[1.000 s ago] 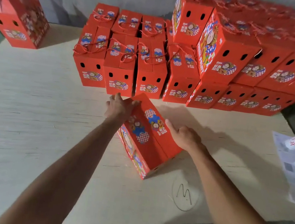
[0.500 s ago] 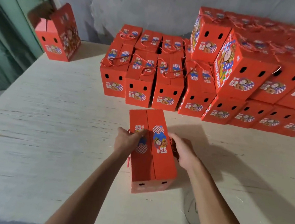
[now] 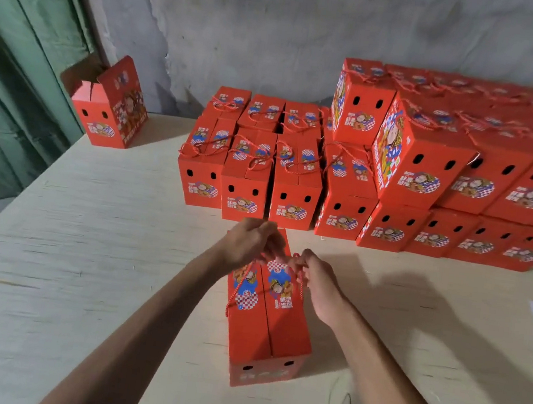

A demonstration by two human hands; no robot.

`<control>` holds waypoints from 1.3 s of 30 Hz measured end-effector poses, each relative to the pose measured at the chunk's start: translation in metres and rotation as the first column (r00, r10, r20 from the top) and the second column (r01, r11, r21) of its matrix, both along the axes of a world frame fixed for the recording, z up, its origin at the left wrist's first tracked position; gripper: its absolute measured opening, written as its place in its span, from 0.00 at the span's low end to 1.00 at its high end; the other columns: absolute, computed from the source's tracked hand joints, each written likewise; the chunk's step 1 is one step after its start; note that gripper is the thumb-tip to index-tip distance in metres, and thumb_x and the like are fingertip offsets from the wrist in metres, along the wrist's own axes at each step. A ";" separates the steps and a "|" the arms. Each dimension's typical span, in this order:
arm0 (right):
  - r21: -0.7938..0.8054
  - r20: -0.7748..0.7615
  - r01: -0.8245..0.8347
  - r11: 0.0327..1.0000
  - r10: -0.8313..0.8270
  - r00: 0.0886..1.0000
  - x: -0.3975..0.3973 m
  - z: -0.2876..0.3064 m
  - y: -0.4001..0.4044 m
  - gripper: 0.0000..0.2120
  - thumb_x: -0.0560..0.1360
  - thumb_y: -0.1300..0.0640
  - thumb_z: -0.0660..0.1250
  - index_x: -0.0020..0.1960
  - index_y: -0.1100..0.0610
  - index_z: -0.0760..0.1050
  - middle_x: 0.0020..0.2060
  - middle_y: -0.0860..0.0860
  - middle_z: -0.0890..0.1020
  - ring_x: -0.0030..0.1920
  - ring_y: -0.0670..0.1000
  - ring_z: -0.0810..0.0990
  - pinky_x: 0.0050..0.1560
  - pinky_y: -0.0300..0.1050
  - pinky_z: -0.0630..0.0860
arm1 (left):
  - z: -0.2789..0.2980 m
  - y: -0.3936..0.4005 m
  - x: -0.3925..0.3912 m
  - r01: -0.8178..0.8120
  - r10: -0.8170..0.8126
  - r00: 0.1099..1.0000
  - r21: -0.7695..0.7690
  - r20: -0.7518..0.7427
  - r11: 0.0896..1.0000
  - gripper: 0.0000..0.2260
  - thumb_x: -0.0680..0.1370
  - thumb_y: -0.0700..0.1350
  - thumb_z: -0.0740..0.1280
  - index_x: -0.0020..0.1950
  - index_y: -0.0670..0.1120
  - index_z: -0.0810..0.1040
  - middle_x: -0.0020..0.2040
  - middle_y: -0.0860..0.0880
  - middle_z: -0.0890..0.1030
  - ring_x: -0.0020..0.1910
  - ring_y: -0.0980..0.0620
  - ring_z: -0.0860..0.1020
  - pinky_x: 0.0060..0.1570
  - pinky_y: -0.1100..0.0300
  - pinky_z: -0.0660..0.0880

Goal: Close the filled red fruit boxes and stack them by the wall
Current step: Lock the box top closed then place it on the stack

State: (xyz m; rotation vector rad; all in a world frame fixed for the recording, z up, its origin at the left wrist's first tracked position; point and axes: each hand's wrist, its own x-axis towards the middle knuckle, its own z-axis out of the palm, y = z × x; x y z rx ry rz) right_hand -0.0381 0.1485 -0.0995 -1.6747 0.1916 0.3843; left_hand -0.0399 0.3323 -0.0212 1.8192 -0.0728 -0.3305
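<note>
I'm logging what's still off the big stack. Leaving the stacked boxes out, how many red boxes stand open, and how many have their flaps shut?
Open box: 1
Flaps-shut box, rope handles held: 1
Total: 2

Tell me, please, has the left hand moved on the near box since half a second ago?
Yes. The left hand has gone from the box's left side up to its far end, toward the stacked boxes.
</note>
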 end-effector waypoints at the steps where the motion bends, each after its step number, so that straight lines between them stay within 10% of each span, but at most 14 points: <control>1: 0.104 0.009 -0.059 0.993 0.058 0.998 0.002 0.011 0.003 0.23 0.82 0.49 0.55 0.33 0.52 0.78 0.44 0.58 0.86 0.49 0.57 0.83 0.64 0.55 0.73 | 0.002 -0.005 0.004 0.008 -0.011 0.999 0.089 0.035 0.996 0.20 0.86 0.43 0.54 0.48 0.36 0.81 0.43 0.41 0.86 0.40 0.47 0.83 0.40 0.58 0.80; 5: 0.202 -0.018 -0.268 0.942 0.277 0.961 0.014 0.059 0.029 0.32 0.81 0.30 0.54 0.56 0.56 0.82 0.47 0.55 0.88 0.50 0.54 0.87 0.64 0.57 0.78 | 0.013 -0.009 0.014 0.017 -0.166 0.962 0.559 0.217 0.829 0.16 0.85 0.44 0.57 0.43 0.39 0.78 0.38 0.45 0.82 0.35 0.47 0.79 0.42 0.45 0.80; 9: -0.041 -0.047 -0.159 0.986 0.157 0.986 0.023 0.084 0.045 0.37 0.72 0.24 0.62 0.39 0.61 0.81 0.31 0.58 0.82 0.32 0.55 0.83 0.43 0.49 0.84 | 0.020 0.000 0.020 -0.114 -0.235 0.907 0.741 0.350 0.661 0.11 0.82 0.44 0.61 0.43 0.43 0.78 0.36 0.46 0.82 0.33 0.44 0.81 0.34 0.47 0.79; 15: -0.083 0.127 0.233 0.969 -0.222 0.967 0.049 0.121 0.065 0.22 0.78 0.46 0.62 0.31 0.55 0.63 0.24 0.50 0.65 0.27 0.52 0.64 0.35 0.48 0.63 | 0.018 0.001 0.022 -0.307 0.098 0.885 0.412 0.455 0.858 0.09 0.86 0.46 0.58 0.52 0.46 0.75 0.43 0.47 0.82 0.39 0.46 0.80 0.39 0.42 0.78; 23: 0.065 0.440 0.341 0.938 -0.334 0.834 0.143 0.281 0.029 0.15 0.77 0.52 0.63 0.35 0.58 0.75 0.23 0.50 0.74 0.21 0.50 0.76 0.31 0.49 0.76 | 0.072 -0.036 0.065 -0.458 0.259 0.757 0.205 0.600 0.865 0.20 0.87 0.53 0.56 0.76 0.45 0.66 0.73 0.48 0.70 0.74 0.45 0.65 0.71 0.48 0.66; 30: 0.015 0.549 0.424 0.906 -0.362 0.753 0.240 0.345 -0.013 0.12 0.75 0.54 0.62 0.37 0.58 0.77 0.29 0.53 0.78 0.32 0.52 0.76 0.35 0.46 0.70 | 0.100 -0.103 0.147 -0.295 0.292 0.897 -0.041 0.332 0.955 0.20 0.87 0.55 0.52 0.73 0.47 0.70 0.50 0.67 0.72 0.47 0.72 0.72 0.47 0.73 0.68; 33: -0.016 0.530 0.413 0.911 -0.342 0.776 0.274 0.331 -0.032 0.13 0.77 0.56 0.62 0.37 0.58 0.79 0.27 0.48 0.83 0.29 0.48 0.80 0.36 0.41 0.73 | 0.089 -0.128 0.193 -0.264 0.244 0.927 0.034 0.285 0.964 0.15 0.88 0.52 0.50 0.66 0.47 0.71 0.49 0.59 0.76 0.42 0.65 0.74 0.43 0.72 0.71; 39: -0.174 0.497 0.419 0.891 -0.288 0.819 0.318 0.249 -0.088 0.09 0.81 0.57 0.63 0.45 0.55 0.79 0.41 0.50 0.86 0.36 0.48 0.80 0.38 0.44 0.72 | 0.055 -0.168 0.259 -0.182 0.159 0.961 0.085 0.227 0.980 0.24 0.88 0.54 0.48 0.79 0.43 0.63 0.69 0.41 0.78 0.68 0.41 0.76 0.68 0.45 0.74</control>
